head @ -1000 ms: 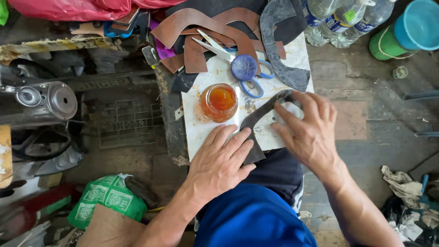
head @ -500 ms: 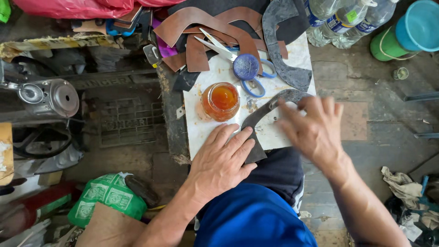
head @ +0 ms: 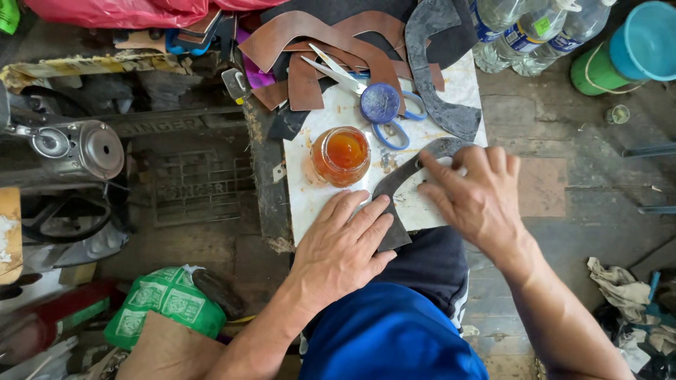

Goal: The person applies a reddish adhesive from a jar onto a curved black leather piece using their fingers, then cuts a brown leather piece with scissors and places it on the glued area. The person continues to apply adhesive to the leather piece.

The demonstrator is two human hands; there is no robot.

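we press our left hand [head: 345,243] flat, fingers spread, on the near end of a dark curved leather strip [head: 403,181] lying on the white slab [head: 310,197], while our right hand [head: 479,197] rests open with its fingertips on the strip's far end. just beyond the strip stands an open jar of amber glue [head: 341,155], and farther back on the slab lie blue-handled scissors [head: 384,112] and brown leather cut-outs [head: 310,42].

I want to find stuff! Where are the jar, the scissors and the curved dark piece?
jar [head: 343,153]: head view, on its orange contents.
scissors [head: 394,132]: head view, on a blue handle loop.
curved dark piece [head: 398,181]: head view, on its middle strip.
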